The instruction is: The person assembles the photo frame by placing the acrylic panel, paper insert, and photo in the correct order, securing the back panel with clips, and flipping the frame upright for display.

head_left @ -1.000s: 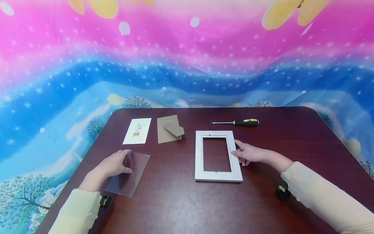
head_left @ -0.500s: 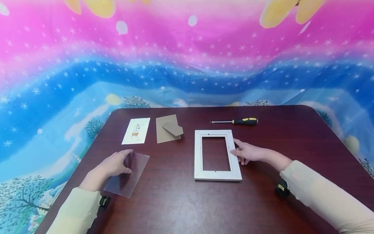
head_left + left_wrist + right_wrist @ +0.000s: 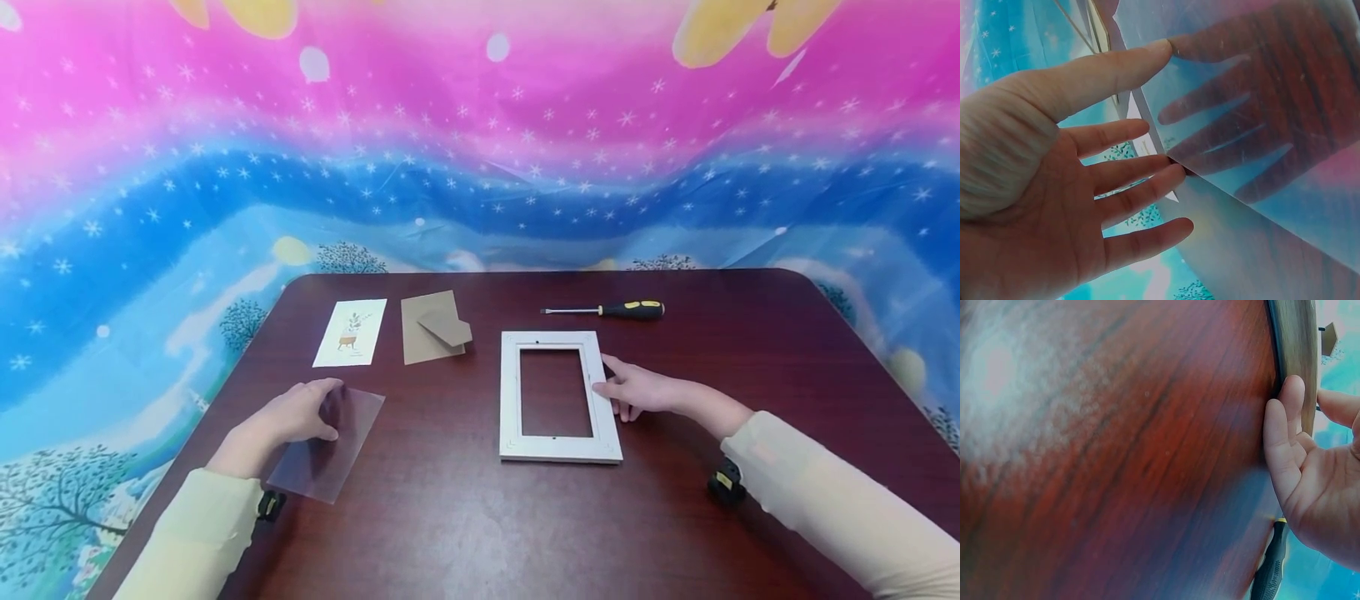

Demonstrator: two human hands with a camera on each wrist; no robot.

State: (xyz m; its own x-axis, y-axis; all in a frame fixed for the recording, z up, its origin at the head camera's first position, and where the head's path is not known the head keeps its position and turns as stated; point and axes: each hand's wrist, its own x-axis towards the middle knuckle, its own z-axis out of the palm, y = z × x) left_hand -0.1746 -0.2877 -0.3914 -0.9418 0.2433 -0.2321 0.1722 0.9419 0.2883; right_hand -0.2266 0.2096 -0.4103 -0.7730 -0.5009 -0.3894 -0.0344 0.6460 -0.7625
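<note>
My left hand (image 3: 303, 412) is over a clear plastic sheet (image 3: 352, 442) at the left of the table, with thumb and fingertips touching it. Close up in the left wrist view, the fingers (image 3: 1129, 187) are nearly straight and the sheet (image 3: 1285, 125) mirrors them. The right hand (image 3: 637, 389) holds a white picture frame (image 3: 510, 400) by its right side, thumb on the top face and other fingers against the outer edge. Through the frame's opening the dark table shows. The right wrist view shows the curled fingers (image 3: 1282, 437) against the frame's side (image 3: 1300, 356).
Along the back of the brown table (image 3: 442, 533) lie a card with a plant drawing (image 3: 352, 333), a brown backing board (image 3: 423, 337) with a raised stand flap, and a black-and-yellow screwdriver (image 3: 630, 310). A colourful printed cloth (image 3: 480, 183) hangs behind.
</note>
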